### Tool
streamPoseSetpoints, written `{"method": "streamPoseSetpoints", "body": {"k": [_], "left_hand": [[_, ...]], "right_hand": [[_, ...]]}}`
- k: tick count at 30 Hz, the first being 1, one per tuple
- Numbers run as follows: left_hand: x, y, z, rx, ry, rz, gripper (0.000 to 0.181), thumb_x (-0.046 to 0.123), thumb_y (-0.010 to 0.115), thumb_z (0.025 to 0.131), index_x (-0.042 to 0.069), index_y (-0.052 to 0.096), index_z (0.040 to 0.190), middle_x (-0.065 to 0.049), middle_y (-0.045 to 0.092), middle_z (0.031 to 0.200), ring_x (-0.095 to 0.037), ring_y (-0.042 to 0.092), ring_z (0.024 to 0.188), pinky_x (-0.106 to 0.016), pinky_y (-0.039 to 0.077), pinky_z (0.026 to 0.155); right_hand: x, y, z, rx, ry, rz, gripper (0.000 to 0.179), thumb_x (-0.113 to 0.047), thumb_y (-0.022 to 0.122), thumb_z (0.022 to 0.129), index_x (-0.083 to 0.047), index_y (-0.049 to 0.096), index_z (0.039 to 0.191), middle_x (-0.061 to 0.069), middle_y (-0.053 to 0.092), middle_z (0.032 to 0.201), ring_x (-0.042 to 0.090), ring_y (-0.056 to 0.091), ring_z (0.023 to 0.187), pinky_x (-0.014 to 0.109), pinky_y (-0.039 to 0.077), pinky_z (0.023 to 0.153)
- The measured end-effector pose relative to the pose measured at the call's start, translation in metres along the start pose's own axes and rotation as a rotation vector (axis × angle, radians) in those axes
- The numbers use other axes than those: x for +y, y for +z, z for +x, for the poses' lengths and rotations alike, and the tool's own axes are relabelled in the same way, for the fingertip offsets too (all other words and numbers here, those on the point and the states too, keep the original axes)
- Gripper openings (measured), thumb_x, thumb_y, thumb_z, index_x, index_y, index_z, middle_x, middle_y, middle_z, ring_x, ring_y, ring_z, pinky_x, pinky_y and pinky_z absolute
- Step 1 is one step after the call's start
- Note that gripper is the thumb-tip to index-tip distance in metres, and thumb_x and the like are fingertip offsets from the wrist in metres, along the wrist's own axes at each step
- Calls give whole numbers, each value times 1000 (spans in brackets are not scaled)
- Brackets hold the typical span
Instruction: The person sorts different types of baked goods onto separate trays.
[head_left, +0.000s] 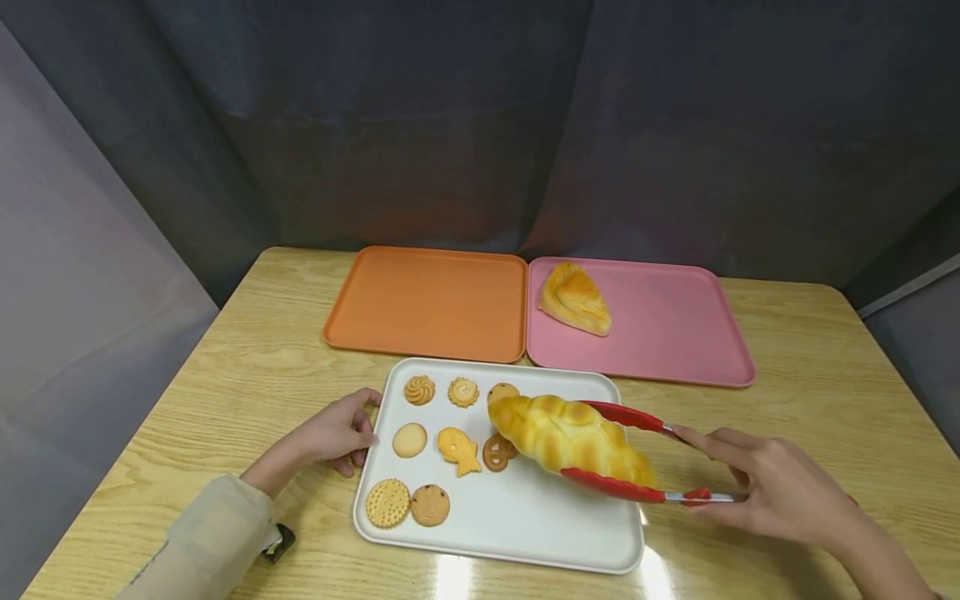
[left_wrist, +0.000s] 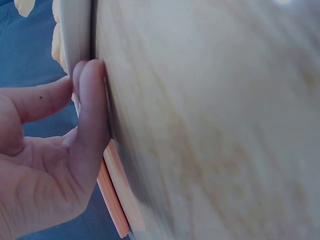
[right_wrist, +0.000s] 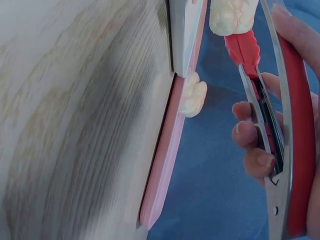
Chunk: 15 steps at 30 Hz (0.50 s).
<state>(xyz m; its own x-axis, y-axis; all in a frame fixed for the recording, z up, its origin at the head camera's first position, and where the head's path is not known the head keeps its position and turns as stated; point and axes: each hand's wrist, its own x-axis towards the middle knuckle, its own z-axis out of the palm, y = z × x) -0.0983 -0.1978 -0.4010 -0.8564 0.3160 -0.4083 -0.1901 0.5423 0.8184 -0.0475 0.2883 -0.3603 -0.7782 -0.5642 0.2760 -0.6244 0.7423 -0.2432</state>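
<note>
My right hand [head_left: 780, 483] grips a pair of metal tongs with red tips [head_left: 618, 487] and red handles [right_wrist: 300, 145]. Between the tips is a long, golden braided bread loaf [head_left: 573, 437], held over the right half of a white tray [head_left: 525, 525]. At that tray's left edge, my left hand [head_left: 341, 433] pinches the rim between thumb and fingers, as the left wrist view shows. Several cookies lie on the tray's left side, among them a fish-shaped one [head_left: 459, 452] and a pretzel-shaped one [head_left: 496, 452]. The loaf partly hides a chocolate-chip cookie [head_left: 502, 392].
Behind the white tray, an orange tray [head_left: 431, 300] and a pink tray [head_left: 667, 325] stand side by side. A wedge-shaped pastry [head_left: 576, 298] rests on the pink one's left part. The wooden table [head_left: 247, 358] ends at a dark curtain [head_left: 405, 125].
</note>
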Motion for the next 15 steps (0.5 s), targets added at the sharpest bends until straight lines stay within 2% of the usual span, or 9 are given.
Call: {"method": "streamPoseSetpoints", "body": {"k": [6,15], "left_hand": [[0,0,0,0,0,-2,43,-7,52,85,0,36,124,-12,50,70,-17,52,50,-32,49,39],[-1,0,0,2,3,3,42,-6,52,85,0,36,124,-11,50,69,-17,52,50,-32,49,39]], "right_hand": [[6,-3,-2,12,35,7,75,-37,85,54,-20,59,122,-16,44,76,-7,27,50,12,25,43],[25,-3,-2,101,2,25,78,-31,87,48,-15,61,120,-19,32,66,-6,27,51,7,21,44]]}}
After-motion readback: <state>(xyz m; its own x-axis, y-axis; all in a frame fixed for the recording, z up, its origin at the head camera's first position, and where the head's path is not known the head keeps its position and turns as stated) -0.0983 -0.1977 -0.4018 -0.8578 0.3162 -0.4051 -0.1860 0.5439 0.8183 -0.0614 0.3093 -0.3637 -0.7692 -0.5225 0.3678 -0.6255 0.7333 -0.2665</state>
